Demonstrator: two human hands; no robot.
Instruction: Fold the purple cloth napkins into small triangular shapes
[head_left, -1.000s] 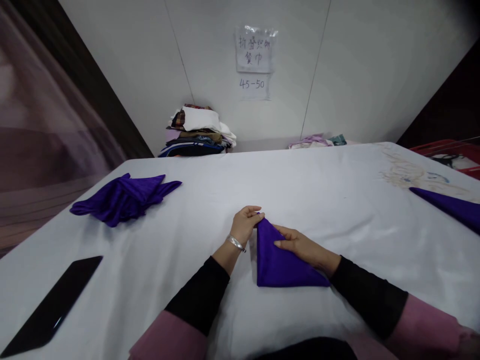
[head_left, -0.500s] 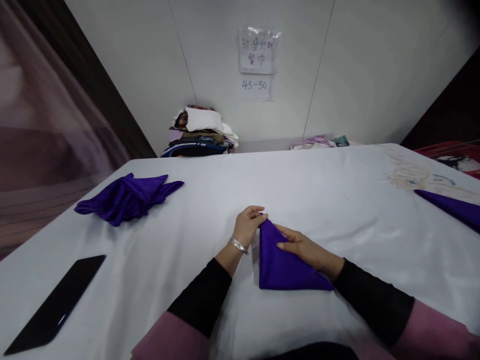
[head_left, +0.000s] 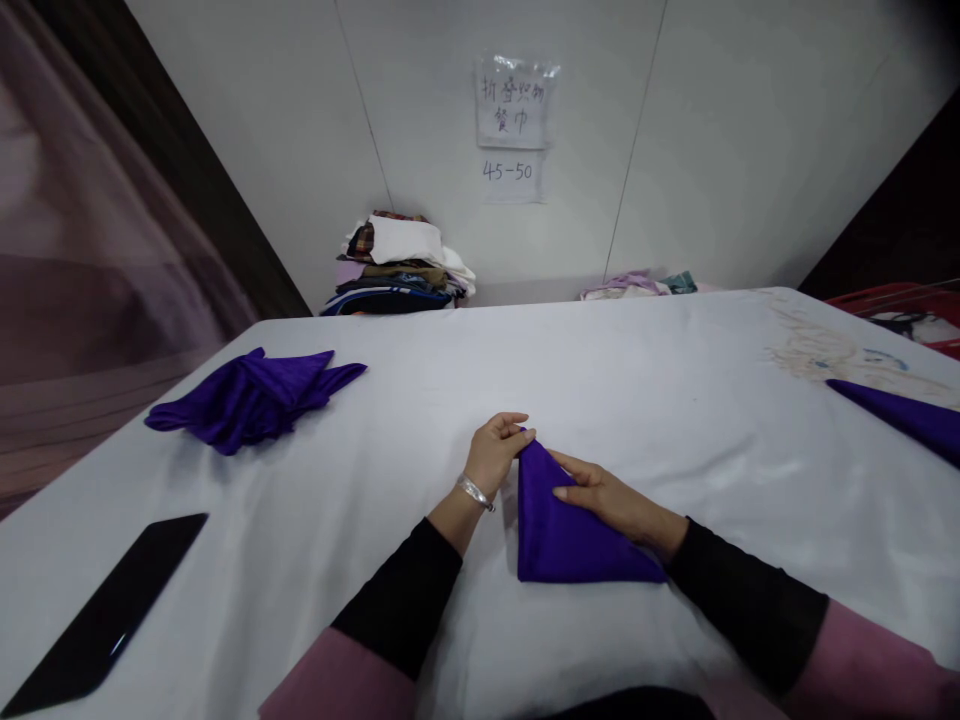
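While, in the head view, the left hand [head_left: 493,455] pinches the folded purple cloth [head_left: 562,543] by its top corner, the right hand [head_left: 606,497] clasps its slanting long edge; most of it lies wearer-side of both grips, over the white tablecloth [head_left: 600,370]

Three purple cloth lots [head_left: 559,545], one bracelet [head_left: 474,492]

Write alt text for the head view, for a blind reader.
The left hand pinches the top corner of a triangular purple cloth while the right hand grips its slanted edge, over a white table; crumpled purple fabric lies left.
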